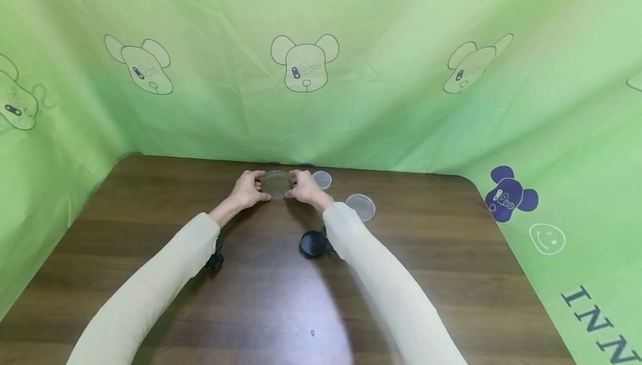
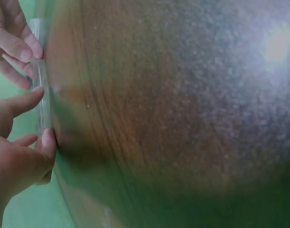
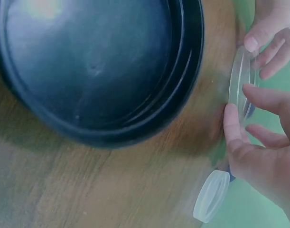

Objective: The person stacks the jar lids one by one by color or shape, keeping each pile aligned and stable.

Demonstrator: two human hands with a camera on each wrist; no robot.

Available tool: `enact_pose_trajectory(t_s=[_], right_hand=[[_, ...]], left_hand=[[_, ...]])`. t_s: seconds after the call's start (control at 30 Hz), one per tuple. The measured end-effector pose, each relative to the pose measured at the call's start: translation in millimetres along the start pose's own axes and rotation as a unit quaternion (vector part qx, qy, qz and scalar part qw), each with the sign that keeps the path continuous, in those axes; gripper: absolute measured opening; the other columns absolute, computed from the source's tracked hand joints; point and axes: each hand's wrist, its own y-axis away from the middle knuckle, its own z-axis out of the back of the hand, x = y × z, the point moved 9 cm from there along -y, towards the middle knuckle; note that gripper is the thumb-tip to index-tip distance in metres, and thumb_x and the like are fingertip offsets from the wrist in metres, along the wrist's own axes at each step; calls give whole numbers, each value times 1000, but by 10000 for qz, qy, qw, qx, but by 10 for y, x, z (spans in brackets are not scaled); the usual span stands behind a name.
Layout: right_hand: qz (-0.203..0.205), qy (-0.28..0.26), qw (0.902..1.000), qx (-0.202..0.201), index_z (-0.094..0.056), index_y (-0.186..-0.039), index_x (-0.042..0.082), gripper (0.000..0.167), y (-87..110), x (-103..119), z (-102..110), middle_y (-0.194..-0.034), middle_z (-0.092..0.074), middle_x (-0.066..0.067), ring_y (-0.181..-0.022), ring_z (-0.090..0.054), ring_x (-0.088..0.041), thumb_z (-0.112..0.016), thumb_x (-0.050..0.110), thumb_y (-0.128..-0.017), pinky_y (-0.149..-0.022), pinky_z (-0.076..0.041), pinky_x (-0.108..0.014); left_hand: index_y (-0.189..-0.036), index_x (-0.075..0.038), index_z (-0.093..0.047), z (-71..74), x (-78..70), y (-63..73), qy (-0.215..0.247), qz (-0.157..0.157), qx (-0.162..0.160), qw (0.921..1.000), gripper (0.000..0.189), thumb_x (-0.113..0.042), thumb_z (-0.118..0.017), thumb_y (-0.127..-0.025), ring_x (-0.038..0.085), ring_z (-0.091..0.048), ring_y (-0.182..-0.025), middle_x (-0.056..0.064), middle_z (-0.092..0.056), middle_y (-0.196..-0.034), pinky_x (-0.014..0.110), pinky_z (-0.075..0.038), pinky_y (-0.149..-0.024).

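A clear, flat round petri dish (image 1: 277, 185) is held between both hands near the table's back edge. My left hand (image 1: 246, 191) grips its left side, thumb on the near side and fingers beyond. Its right side is gripped the same way by my right hand (image 1: 306, 189). Edge-on in the left wrist view, the petri dish (image 2: 43, 111) appears as a thin transparent strip between the fingertips. Both hands also show around the petri dish (image 3: 239, 78) in the right wrist view. Whether it touches the table I cannot tell.
Just right of my right hand lies a small clear round dish (image 1: 322, 179). A larger clear round dish (image 1: 360, 207) is partly behind the right sleeve. A black round shallow container (image 1: 312, 244) sits below the right wrist. Behind the wooden table (image 1: 261, 309) hangs a green curtain (image 1: 225, 86).
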Motion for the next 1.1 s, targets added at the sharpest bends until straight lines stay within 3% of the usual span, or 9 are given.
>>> enact_pose_trajectory(t_s=[0.2, 0.47, 0.93, 1.1], right_hand=[[-56, -214, 9995, -233, -48, -135, -6, 65, 8, -22, 40, -118, -58, -21, -114, -48, -28, -76, -5, -76, -97, -43, -33], [-146, -906, 9957, -105, -47, -135, -7, 63, 105, -128, 72, -120, -59, -24, -106, -62, -31, -72, -10, -77, -90, -51, -32], [77, -1120, 9935, -171, -46, -136, -8, 63, 316, -226, 224, -127, -54, -25, -110, -59, -35, -70, -11, -78, -91, -52, -33], [55, -1025, 9946, -157, -47, -137, -4, 64, 414, -289, 245, -127, -54, -25, -109, -59, -35, -72, -9, -78, -91, -51, -34]], left_hand=[[-139, 7, -43, 6, -9, 22, 182, -75, 15, 9998, 71, 4, -77, -77, 37, -52, -111, 26, -39, -132, 39, -49, -94], [-136, 9, -46, -37, -68, 73, 542, -111, 56, 9985, 69, 7, -77, -75, 36, -57, -108, 25, -42, -130, 32, -52, -89], [-136, 6, -48, -203, -232, 147, 683, -227, -6, 9974, 71, 10, -78, -71, 35, -59, -103, 24, -45, -125, 28, -54, -84], [-136, 6, -48, -290, -248, 210, 734, -124, 64, 9972, 71, 10, -78, -71, 34, -60, -102, 25, -45, -126, 27, -55, -82]])
